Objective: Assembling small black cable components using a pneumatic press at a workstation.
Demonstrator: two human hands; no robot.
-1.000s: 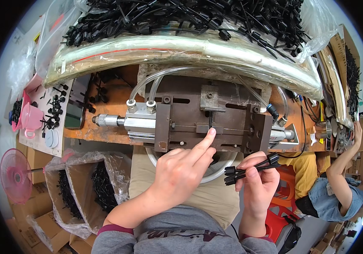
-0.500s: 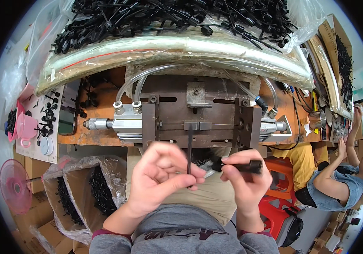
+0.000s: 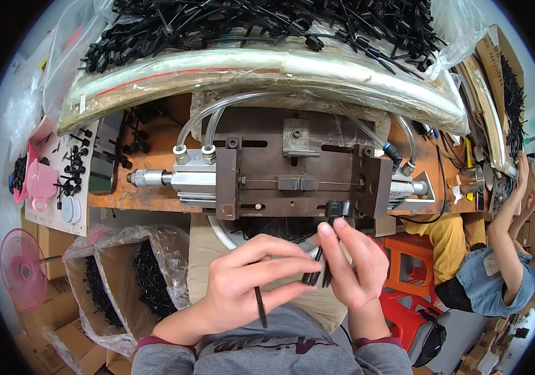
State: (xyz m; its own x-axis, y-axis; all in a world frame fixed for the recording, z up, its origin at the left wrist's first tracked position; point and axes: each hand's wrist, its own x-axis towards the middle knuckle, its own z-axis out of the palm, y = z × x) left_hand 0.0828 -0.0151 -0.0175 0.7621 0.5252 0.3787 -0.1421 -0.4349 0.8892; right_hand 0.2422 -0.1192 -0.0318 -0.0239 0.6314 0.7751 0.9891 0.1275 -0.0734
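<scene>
My left hand (image 3: 233, 284) holds a thin black plastic rod (image 3: 260, 306) between its fingers, the rod's lower end pointing down toward my lap. The tips of its fingers also touch a short black piece (image 3: 310, 276) close to my right hand. Pinched in my right hand (image 3: 362, 265) is a black plastic part with a blocky head (image 3: 337, 209), which stands up above the fingertips. How these pieces join is hidden by the fingers. Beyond both hands is a brown metal fixture (image 3: 267, 134) with a small split block (image 3: 298, 184) at its middle.
A heap of black plastic parts (image 3: 248, 25) lies on the plastic-wrapped ledge (image 3: 267, 65) behind the fixture. Silver cylinders (image 3: 193, 184) with clear hoses flank the fixture. Plastic-lined boxes (image 3: 120, 275) stand at lower left, red stools (image 3: 405, 250) at right. A co-worker (image 3: 492, 275) sits far right.
My left hand has tilted, and the thin rod now hangs lower between its fingers. My right hand has turned its part upright. The two hands have come together.
</scene>
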